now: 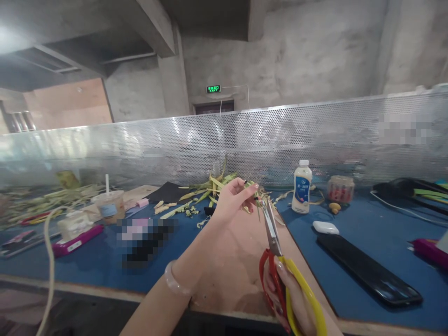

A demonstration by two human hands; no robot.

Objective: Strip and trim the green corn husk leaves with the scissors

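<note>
My left hand is raised over the brown board and pinches a thin green leaf strip between thumb and fingers. My right hand grips scissors with red and yellow handles; the blades point up at the strip, their tips right beside my left fingertips. A pale bracelet sits on my left wrist. A heap of green leaf strips and trimmings lies just behind my left hand on the blue table.
A white bottle, a jar, a white mouse and a black keyboard lie to the right. A cup with a straw and a pink phone sit left. A perforated metal screen closes the back.
</note>
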